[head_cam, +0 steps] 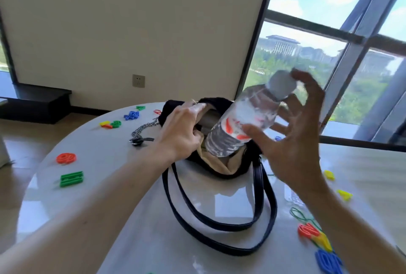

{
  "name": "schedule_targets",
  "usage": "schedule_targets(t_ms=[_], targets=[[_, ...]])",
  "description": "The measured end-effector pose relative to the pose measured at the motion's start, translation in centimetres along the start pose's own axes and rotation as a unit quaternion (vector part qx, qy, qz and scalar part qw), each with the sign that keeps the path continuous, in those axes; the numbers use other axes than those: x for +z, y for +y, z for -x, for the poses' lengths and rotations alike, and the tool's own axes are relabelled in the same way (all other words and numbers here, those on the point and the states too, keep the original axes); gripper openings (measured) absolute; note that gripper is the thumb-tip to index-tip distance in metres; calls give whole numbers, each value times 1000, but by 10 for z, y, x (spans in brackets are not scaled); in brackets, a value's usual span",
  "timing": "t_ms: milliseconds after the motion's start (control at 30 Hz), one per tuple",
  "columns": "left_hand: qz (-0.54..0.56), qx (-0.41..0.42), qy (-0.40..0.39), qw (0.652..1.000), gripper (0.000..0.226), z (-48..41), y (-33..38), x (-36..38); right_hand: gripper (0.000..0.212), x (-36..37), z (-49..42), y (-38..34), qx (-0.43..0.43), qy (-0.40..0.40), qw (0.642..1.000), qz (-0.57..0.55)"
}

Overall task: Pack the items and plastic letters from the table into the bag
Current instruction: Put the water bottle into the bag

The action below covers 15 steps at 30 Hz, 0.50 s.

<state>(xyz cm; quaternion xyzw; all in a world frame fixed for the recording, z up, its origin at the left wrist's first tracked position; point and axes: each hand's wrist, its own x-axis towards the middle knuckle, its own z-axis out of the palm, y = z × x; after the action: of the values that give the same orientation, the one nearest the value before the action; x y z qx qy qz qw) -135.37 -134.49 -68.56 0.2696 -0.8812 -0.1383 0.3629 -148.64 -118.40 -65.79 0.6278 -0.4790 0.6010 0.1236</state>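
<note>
A black fuzzy bag (212, 100) with a beige lining lies open mid-table, its black straps (219, 226) looping toward me. My left hand (180, 129) grips the bag's left rim and holds the mouth open. My right hand (294, 142) holds a clear water bottle (246, 117) with a red-and-white label, thumb on the label and fingers spread behind it. The bottle is tilted, its base inside the bag's mouth and its white cap up to the right. Plastic letters lie on the table: orange (66, 158), green (72, 178), blue (131, 115).
The round white table (105, 196) also carries a metal chain with a dark fob (142, 133) left of the bag. More letters lie at the right: red, yellow and blue (318, 238), and yellow ones (329, 175). A large window is behind on the right.
</note>
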Motion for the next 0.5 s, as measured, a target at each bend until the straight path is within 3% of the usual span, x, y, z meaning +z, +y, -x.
schedule_targets(t_ms=[100,200,333,500], targets=[[11,9,-4,1000,70,-1,1,-2,86,27,12,20,7,-32,997,67],[16,22,3,1000,64,-3,-1,-7,65,39,9,40,-48,-115,969,213],[8,37,12,999,64,-4,-4,-7,35,45,-9,60,-144,-226,897,350],[-28,39,49,998,72,-8,-1,-3,36,67,-20,86,-135,-291,791,521]])
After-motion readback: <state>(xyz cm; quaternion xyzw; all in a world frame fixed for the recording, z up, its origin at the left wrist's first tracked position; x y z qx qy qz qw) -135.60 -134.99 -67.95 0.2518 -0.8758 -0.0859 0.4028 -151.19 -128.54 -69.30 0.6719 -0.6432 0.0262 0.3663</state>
